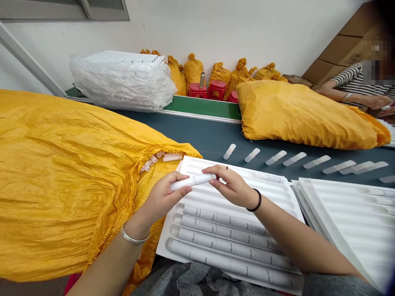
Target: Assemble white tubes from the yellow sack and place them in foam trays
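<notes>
A slim white capped tube point(194, 182) is between my two hands, tilted slightly upward to the right above a white grooved tray point(205, 198). My left hand point(160, 197) is closed around its thicker left part, thumb on top. The fingertips of my right hand point(230, 185) pinch its right end, where small dark print shows. Rows of printed white tubes point(228, 248) lie in the tray's near grooves, and my right forearm hides part of them. Left of the tray, pale pink tubes point(173, 157) show at the mouth of a large yellow sack point(83, 172).
Several translucent-and-white pieces point(276, 158) stand in a row on the dark belt point(197, 131). More white trays point(339, 213) are stacked at right. Beyond are a full yellow sack point(302, 111), a plastic-wrapped stack point(123, 84), red stools point(217, 88) and a person in striped sleeves point(348, 78).
</notes>
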Motion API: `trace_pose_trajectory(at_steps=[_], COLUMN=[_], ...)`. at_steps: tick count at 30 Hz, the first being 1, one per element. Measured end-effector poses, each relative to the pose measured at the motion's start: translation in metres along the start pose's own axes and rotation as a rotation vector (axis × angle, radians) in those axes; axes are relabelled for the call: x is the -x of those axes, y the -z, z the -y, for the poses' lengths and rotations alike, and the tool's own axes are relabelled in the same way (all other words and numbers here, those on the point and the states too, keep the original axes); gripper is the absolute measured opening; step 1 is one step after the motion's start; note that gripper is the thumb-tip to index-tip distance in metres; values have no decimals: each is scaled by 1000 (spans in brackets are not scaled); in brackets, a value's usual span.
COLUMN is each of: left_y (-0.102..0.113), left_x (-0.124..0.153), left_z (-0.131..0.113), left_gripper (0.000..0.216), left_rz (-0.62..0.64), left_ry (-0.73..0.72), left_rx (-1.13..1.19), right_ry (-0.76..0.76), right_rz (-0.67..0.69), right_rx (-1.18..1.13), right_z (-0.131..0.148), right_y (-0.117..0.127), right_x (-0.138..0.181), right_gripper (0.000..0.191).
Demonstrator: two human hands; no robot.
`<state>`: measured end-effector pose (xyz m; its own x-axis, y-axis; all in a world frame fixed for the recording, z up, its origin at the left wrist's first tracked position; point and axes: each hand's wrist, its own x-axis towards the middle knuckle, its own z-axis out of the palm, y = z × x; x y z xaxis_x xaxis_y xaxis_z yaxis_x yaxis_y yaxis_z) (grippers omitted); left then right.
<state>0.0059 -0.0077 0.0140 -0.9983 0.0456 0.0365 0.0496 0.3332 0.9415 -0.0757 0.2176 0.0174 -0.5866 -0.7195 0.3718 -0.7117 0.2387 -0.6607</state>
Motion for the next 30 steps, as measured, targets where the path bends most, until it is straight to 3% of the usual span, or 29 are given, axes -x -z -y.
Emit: trace_pose_trajectory(at_steps=[4, 11, 13, 17, 20, 25, 27, 28, 30], left_y=[2, 0, 0, 0, -1, 0, 6, 11, 18], left_x=[3, 5, 5, 6, 8, 4, -9, -18, -41], left_z=[0, 6, 6, 2, -2, -5, 0, 4, 17], left_gripper=[25, 26, 26, 38, 51, 50, 66, 69, 57], left_rz=[-2, -43, -26, 16, 79, 124, 169, 159, 52], left_ry=[-77, -333, -307, -152, -77, -73, -55, -46, -27], left_rx=[-101, -324, -314, -207, -48, 61, 6, -69, -278], right_ry=[-62, -305, -260, 5, 109, 180, 102, -1, -290], right_rz=[38, 146, 157, 168, 143, 137, 188, 196, 159], right_rx=[-30, -332, -261, 71, 231, 314, 424, 499, 622], right_z=[2, 8, 9, 14, 22, 27, 15, 5, -21], right_y=[2, 1, 3, 3, -3, -10, -8, -6, -1], right_x=[-2, -4, -5, -6, -4, -11, -23, -31, -46], right_gripper=[26, 32, 33, 49, 36, 28, 25, 23, 23])
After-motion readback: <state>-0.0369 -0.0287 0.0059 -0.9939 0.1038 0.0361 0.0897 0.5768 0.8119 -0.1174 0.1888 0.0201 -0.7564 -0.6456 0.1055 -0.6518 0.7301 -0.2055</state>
